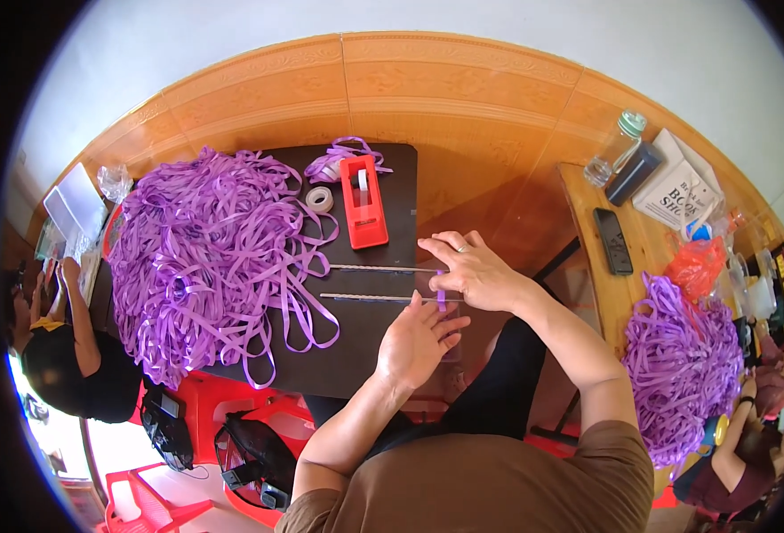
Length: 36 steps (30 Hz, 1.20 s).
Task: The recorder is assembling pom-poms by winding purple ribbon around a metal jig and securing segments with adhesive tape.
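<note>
Two thin, parallel metal rods (365, 297) reach out past the right edge of the dark table. A short purple ribbon strip (442, 300) spans them near their outer ends. My left hand (416, 342) is palm up, its fingers apart, with the thumb tip close to the nearer rod. Over the far rod comes my right hand (476, 274), fingers spread and thumb at the ribbon strip. Whether either hand pinches the ribbon is too small to tell. A large heap of purple ribbon (205, 258) covers the table's left, loose loops trailing toward the rods.
A red tape dispenser (364, 222) and a tape roll (319, 199) lie behind the rods on the dark table (321, 364). On the wooden table (596, 258) at right are a phone (612, 241), bottle (617, 147) and another ribbon heap (681, 373). People sit on both sides.
</note>
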Motion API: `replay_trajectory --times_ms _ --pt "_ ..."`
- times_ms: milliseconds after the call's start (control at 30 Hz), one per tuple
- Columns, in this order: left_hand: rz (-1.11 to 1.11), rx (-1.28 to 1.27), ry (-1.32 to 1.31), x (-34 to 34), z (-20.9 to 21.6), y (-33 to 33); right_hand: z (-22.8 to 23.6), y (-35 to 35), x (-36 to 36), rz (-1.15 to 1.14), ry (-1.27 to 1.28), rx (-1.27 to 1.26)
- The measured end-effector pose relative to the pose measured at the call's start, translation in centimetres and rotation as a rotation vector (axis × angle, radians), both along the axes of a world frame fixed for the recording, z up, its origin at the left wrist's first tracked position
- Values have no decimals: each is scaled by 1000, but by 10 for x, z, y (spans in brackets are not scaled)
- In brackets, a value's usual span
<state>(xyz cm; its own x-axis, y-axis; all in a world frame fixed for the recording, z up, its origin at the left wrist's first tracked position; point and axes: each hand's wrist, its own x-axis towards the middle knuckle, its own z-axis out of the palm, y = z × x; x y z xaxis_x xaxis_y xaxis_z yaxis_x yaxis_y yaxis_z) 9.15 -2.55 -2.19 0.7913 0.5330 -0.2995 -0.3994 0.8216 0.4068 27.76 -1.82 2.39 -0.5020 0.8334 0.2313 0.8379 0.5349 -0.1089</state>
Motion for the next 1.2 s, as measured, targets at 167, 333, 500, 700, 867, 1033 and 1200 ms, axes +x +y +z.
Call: replay_trajectory --times_ms 167,333,500,700,867,1033,1200 --pt "-5 3 5 -2 0 -1 2 10 -4 57 -92 -71" --pt "1 2 14 -1 2 -1 -6 18 -7 88 -133 -138" --pt "3 3 17 -2 2 -1 -5 20 -6 68 -145 -160" --pt "-1 1 26 -1 2 -1 -11 23 -3 58 -143 -157" --pt "-1 -3 15 1 0 -1 -6 22 -1 51 -210 -174" --pt "9 -13 15 -2 -1 -2 -15 5 18 -155 264 -7" --pt "8 -6 17 -2 1 -2 -67 -36 27 -450 1561 -349"
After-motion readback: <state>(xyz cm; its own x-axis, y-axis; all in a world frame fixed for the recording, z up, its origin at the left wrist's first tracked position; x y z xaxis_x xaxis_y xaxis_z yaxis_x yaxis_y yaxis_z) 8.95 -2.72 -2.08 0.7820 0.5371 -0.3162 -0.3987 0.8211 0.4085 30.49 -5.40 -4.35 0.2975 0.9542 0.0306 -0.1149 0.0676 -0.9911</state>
